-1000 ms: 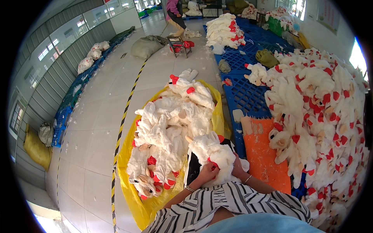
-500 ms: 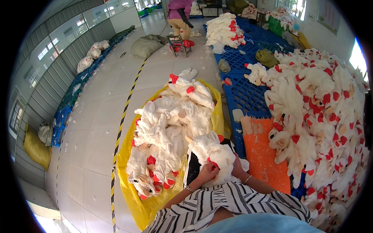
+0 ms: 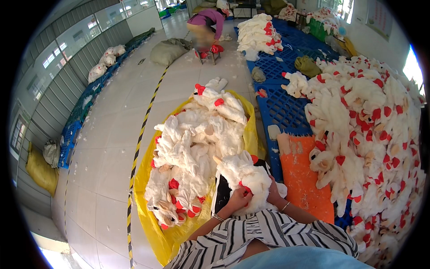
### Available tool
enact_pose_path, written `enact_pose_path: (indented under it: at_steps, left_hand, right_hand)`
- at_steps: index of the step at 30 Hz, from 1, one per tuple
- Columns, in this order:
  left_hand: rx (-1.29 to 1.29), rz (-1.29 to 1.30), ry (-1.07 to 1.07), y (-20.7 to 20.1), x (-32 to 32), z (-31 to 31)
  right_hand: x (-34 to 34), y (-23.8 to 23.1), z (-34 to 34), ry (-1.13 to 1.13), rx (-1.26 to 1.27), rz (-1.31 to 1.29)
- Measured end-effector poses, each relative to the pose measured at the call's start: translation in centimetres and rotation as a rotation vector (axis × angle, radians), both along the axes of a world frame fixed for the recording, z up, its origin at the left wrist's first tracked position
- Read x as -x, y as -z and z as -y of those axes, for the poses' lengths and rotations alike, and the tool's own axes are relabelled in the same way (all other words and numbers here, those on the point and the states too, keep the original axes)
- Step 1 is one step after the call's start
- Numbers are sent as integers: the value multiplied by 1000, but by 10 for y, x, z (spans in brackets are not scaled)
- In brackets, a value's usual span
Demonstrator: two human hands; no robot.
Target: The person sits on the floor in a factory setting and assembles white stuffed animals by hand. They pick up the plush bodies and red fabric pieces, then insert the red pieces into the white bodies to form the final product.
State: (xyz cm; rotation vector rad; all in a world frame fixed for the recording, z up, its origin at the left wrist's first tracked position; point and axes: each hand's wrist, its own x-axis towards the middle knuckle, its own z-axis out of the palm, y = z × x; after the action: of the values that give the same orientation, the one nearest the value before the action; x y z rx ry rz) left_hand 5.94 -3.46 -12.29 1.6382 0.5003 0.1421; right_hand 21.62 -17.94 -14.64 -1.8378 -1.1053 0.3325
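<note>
Bending now over a small dark-framed chair [image 3: 214, 56] on the pale tiled floor [image 3: 112, 134], a co-worker in a purple top [image 3: 206, 20] has lowered their upper body since the earlier frame, while the wearer's two hands have kept their places. Left hand [image 3: 240, 197] is closed, its fingers pinching at a small red patch on a fluffy white plush piece [image 3: 255, 181]. Right hand [image 3: 274, 194] rests against the right side of that piece; its fingers are partly hidden, so whether it grips cannot be told. The plush piece lies at the near right edge of a yellow plastic sheet [image 3: 154, 226], just in front of the wearer's black-and-white striped clothing [image 3: 264, 228]. On the sheet sits a pile of limp white plush skins with red parts [image 3: 195, 145]. Beyond the sheet's right edge are an orange mat [image 3: 309, 179] and blue lattice plastic pallets [image 3: 282, 112].
</note>
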Motion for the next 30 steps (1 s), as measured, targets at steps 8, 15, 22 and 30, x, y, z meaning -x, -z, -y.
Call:
enact_pose_path:
  at_steps: [8,15,22,30]
  left_hand:
    - [44,-14,8,-2,0,0]
    - [30,-23,14,-9,0,-1]
    - [17,-14,10,-1,0,-2]
    - [2,-4,9,3,-1,-2]
  right_hand:
    - [-4,12,2,16,8,-56]
    - [-3,10,2,6,7,-71]
    - [-3,11,0,12,-36,-21]
    - [-9,17,0,-31,0,102]
